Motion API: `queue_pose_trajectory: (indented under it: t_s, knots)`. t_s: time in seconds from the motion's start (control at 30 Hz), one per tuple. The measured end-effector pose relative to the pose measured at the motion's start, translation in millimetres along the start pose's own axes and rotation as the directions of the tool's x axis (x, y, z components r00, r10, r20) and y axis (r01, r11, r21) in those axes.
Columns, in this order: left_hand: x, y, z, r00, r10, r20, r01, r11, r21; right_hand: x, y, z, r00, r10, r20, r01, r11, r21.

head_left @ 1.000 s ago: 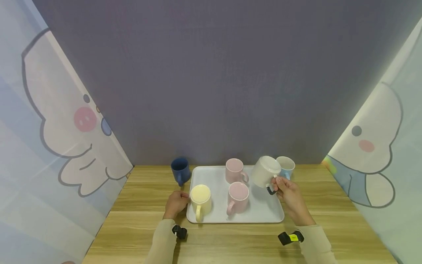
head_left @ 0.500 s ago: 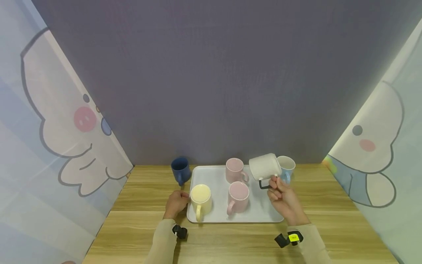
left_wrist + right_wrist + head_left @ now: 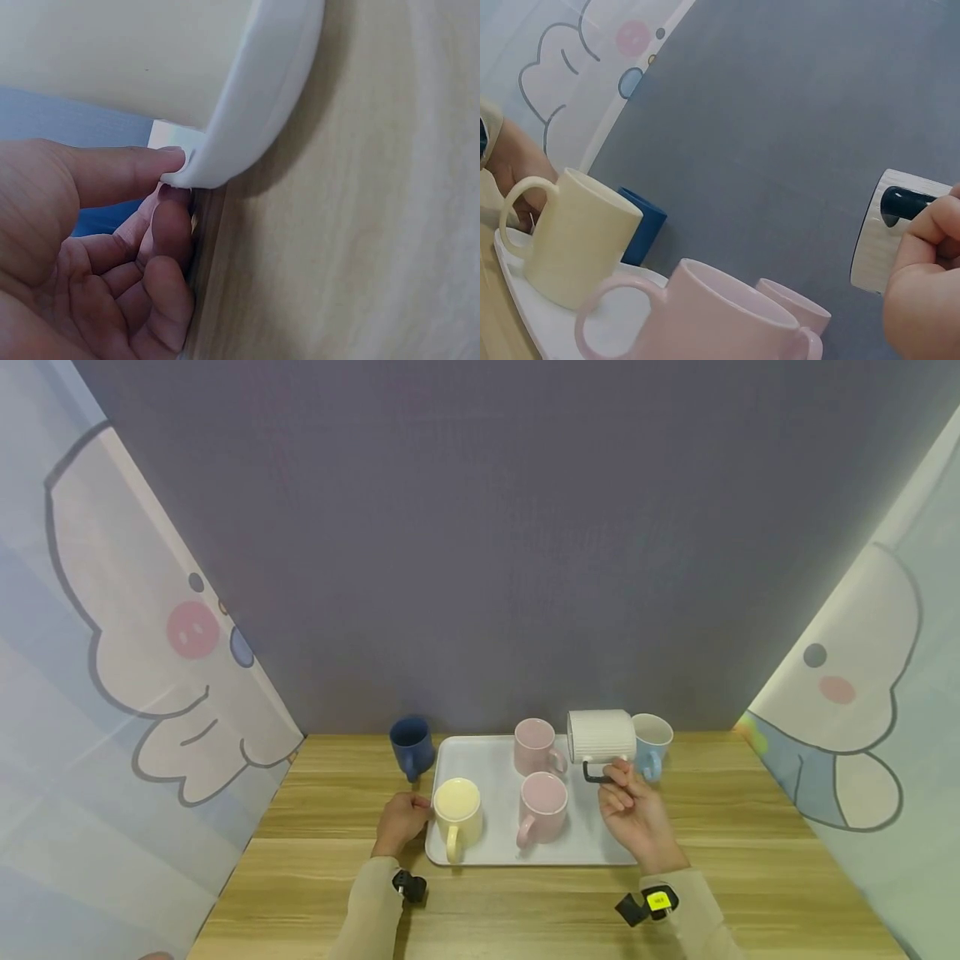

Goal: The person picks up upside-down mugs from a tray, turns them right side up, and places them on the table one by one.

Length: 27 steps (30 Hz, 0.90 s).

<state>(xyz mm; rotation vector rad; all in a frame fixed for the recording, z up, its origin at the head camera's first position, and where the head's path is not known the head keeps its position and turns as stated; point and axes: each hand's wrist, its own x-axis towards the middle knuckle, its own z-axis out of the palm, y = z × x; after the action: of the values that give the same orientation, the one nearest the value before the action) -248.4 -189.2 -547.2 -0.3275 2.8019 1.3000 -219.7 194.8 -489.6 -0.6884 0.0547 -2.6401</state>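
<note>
Gripping the dark handle [image 3: 900,202] of a white ribbed mug [image 3: 602,735], my right hand [image 3: 634,817] holds it sideways, one-to-two o'clock from the middle of the white tray [image 3: 498,846]; probably hard, breakable, safest by the handle. My left hand [image 3: 402,822] pinches the tray's nine o'clock rim.

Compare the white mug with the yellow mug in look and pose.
The white mug is ribbed with a dark handle; the yellow mug is smooth with a yellow handle. The white mug is held on its side in the right hand; the yellow mug stands on the tray. Each has one handle.
</note>
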Motion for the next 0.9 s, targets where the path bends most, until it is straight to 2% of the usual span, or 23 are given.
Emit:
queue_pose_trajectory:
  t_s: [0.23,0.5,0.7,0.8,0.9]
  knots:
    - [-0.4,0.7,-0.7,1.0,0.014,-0.006,-0.014,1.0,0.012,1.3,4,2,0.999,-0.008,-0.032,0.009,1.0,0.028]
    - [0.4,-0.5,0.0,1.0,0.011,-0.009,-0.01,1.0,0.021,2.3,8,2,1.0,-0.004,-0.023,0.005,0.999,0.036]
    - [-2.1,-1.5,3.3,0.998,0.018,-0.053,-0.014,0.998,0.062,2.5,10,4,1.0,-0.011,-0.015,0.012,0.999,0.053]
    - [-3.8,-1.0,5.5,0.997,0.02,-0.072,-0.017,0.999,0.041,2.7,11,5,1.0,-0.014,-0.025,0.016,0.998,0.066]
    - [-8.2,0.2,7.7,0.996,0.029,-0.088,-0.033,0.999,-0.037,3.2,11,6,0.999,-0.016,-0.034,0.018,0.997,0.075]
